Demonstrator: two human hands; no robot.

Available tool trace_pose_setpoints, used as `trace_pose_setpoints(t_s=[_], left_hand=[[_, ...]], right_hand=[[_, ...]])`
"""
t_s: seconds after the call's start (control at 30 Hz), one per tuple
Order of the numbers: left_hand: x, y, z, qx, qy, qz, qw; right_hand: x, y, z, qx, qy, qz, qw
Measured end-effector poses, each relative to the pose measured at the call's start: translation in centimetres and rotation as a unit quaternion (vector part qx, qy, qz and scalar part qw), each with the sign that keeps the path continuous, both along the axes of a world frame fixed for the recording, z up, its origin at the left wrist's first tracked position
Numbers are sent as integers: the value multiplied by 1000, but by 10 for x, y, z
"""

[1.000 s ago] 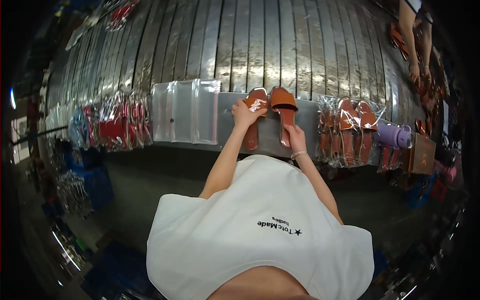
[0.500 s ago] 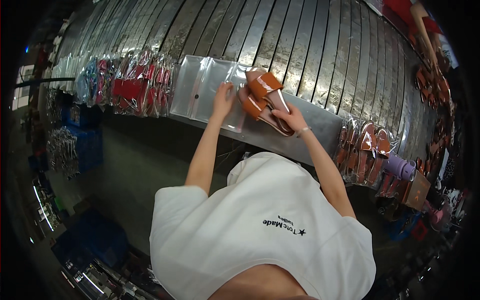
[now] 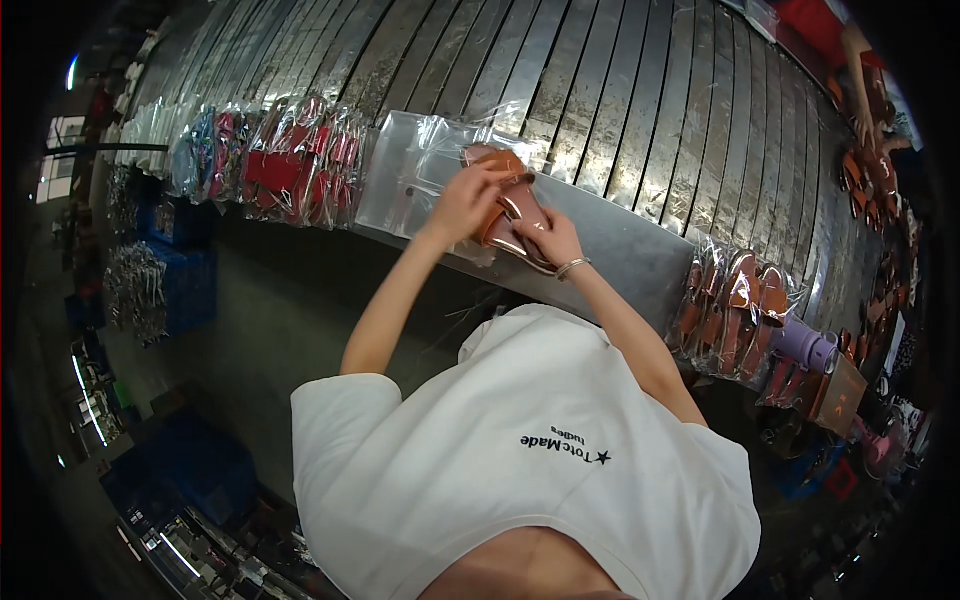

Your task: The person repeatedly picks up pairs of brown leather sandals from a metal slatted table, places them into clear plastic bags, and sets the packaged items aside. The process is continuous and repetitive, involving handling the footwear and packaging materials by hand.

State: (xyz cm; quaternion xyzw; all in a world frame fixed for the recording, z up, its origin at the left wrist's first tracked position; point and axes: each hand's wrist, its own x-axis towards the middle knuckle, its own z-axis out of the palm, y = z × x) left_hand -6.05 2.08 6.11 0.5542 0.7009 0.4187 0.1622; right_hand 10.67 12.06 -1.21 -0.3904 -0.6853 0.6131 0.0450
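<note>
1. A pair of brown sandals overlaps at a slant above the metal bench, between a worker's two bare hands, beside clear plastic bags.
2. The right hand has its fingers clamped on the heel end, thumb on top; whether both soles sit in that grip cannot be told. A firm hold there, with the two soles stacked and level, would likely stop one from sliding off the other.
3. The left hand curls over the orange straps, fingers bent; whether they pinch strap or plastic cannot be told.
4. Loose, shiny film shows around the toe end; whether the toes lie inside or beneath it is unclear. Where sandal meets film, a flat sheet, a gentle push and toes held together would probably guard against snags and tears.
5. Light fingers on the glossy straps should help avoid creases and scuffs.
6. Bagged red footwear lies to the left, bagged brown sandals to the right, just beside a purple container.
</note>
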Motion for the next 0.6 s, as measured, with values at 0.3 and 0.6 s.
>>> trace_pose_setpoints(t_s=[0.3,0.6], left_hand=[[51,55,50,67,55,186,979],[151,48,13,-62,-589,-87,801]], right_hand=[[33,54,97,29,236,-226,945],[58,77,88,2,200,-387,900]])
